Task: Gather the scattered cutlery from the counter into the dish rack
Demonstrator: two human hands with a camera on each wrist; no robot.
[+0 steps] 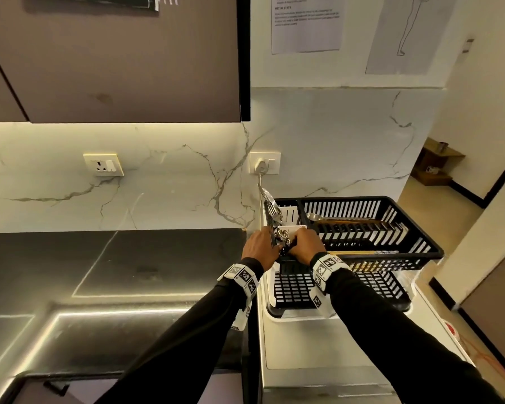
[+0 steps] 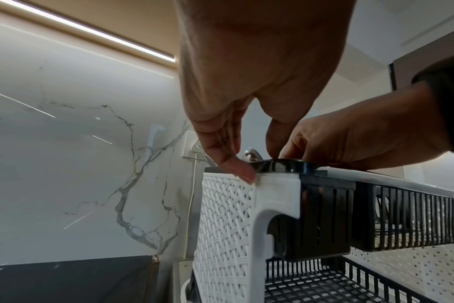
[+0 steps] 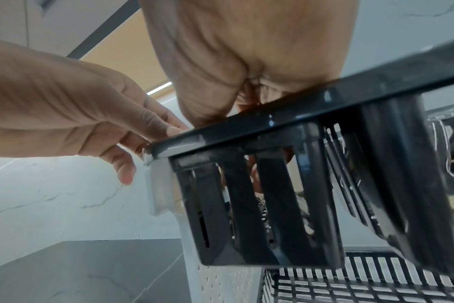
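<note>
The two-tier dish rack (image 1: 433, 252) stands at the right, with a black slatted cutlery holder (image 3: 259, 225) at its front left corner. My right hand (image 1: 305, 243) reaches over the rim; its fingers (image 3: 254, 174) curl down inside the holder, around silver cutlery (image 1: 283, 237). My left hand (image 1: 259, 246) rests on the same corner, fingers on the black rim and thumb (image 2: 242, 171) against the white woven side panel (image 2: 226, 225). One metal tip (image 2: 250, 153) shows between the hands. A fork and spoon (image 1: 271, 208) stand in the rear holder.
Long utensils (image 1: 347, 220) lie in the upper basket. The lower black tray (image 1: 292, 290) sits on a white appliance top (image 1: 318, 345). A plugged socket (image 1: 264, 165) and its cord hang behind the rack. Dark counter (image 1: 114, 263) spreads left, under a wall cabinet (image 1: 114, 68).
</note>
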